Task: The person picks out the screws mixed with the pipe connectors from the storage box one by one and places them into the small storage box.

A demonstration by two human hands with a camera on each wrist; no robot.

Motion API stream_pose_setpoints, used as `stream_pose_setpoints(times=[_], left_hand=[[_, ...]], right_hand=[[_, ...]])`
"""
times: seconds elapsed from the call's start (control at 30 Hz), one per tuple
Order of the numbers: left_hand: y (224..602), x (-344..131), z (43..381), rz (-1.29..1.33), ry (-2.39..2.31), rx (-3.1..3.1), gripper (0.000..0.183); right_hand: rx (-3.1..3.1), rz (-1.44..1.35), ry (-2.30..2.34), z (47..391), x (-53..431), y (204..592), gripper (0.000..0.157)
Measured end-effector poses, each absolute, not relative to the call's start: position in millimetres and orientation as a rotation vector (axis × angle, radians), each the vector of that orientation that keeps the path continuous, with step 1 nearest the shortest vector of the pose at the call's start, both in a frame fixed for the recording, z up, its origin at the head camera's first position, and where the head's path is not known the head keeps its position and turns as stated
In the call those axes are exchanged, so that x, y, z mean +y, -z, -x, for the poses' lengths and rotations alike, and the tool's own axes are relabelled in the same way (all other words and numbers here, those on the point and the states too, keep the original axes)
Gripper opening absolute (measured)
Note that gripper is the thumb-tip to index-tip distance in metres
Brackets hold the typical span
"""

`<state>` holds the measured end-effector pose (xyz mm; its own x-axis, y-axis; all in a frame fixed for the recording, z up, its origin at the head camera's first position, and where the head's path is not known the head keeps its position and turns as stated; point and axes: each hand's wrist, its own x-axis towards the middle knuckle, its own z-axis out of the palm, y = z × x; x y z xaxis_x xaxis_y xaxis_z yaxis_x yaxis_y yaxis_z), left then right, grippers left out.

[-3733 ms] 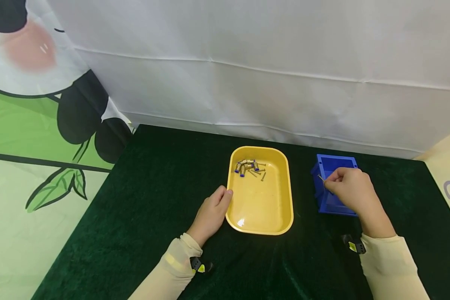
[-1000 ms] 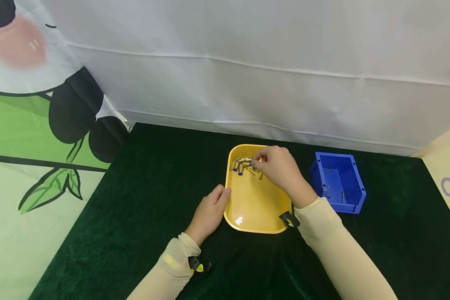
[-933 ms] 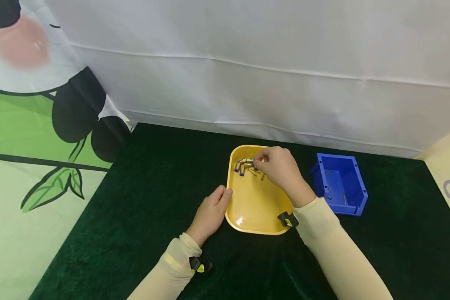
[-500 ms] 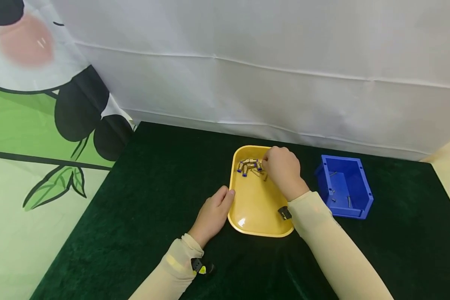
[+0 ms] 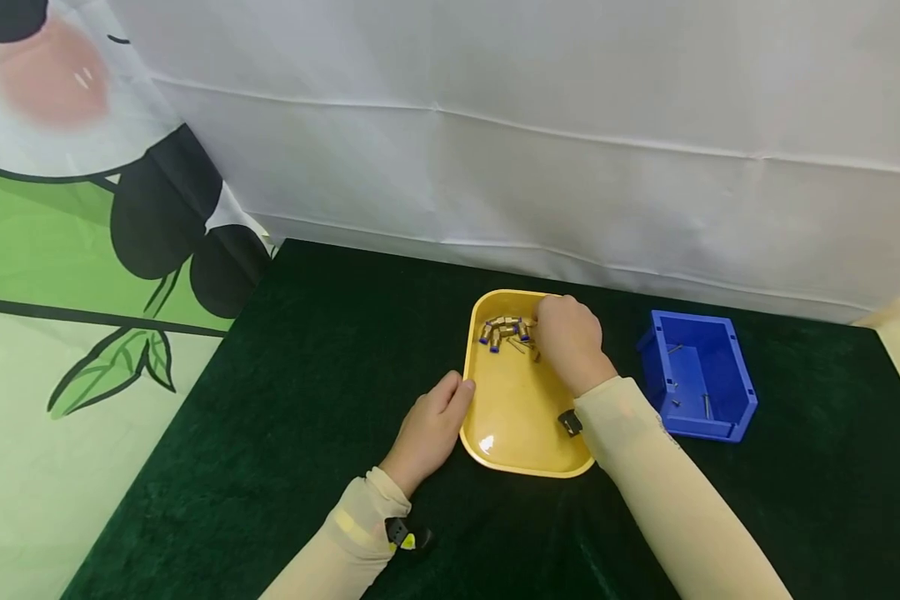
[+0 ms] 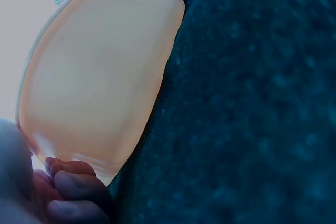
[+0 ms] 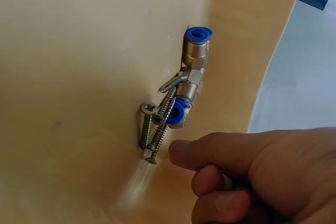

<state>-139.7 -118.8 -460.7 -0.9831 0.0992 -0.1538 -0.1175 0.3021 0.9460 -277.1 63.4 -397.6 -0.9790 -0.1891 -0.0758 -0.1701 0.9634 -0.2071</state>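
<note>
My left hand [image 5: 430, 429] grips the left rim of the yellow tray [image 5: 521, 400], thumb on top and fingers underneath. In the left wrist view those fingers [image 6: 79, 184] curl against the tray's outside. At the tray's far end lie several brass push-in fittings [image 5: 504, 331] with blue collars. Beside them are several cross-head screws [image 7: 157, 124]. My right hand [image 5: 570, 342] reaches into the tray's far right part. In the right wrist view its extended digit points just beside the screws, the other fingers bent, and nothing shows between them.
A blue plastic bin [image 5: 696, 375] with several screws inside stands to the right of the tray. Dark green cloth [image 5: 330, 358] covers the table. A white curtain [image 5: 570, 208] hangs behind it, with a printed cartoon backdrop [image 5: 45, 233] on the left.
My right hand has gone from the blue bin, where it held a screw, to the yellow tray, then slightly farther right among the screws. My left hand keeps its grip on the tray.
</note>
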Motion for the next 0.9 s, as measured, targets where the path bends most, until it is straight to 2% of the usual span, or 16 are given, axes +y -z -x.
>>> stream_pose_setpoints(times=[0.67,0.9], left_hand=[[457.0,-119.2,137.6,-0.012,-1.766,2.373,0.042],[457.5,-119.7,137.5,0.010,-1.765,2.375,0.040]], right_hand=[[2.983,0.315,0.215,285.6,63.7,401.2,0.019],[2.977,0.355,0.157,286.4,63.0,403.9,0.015]])
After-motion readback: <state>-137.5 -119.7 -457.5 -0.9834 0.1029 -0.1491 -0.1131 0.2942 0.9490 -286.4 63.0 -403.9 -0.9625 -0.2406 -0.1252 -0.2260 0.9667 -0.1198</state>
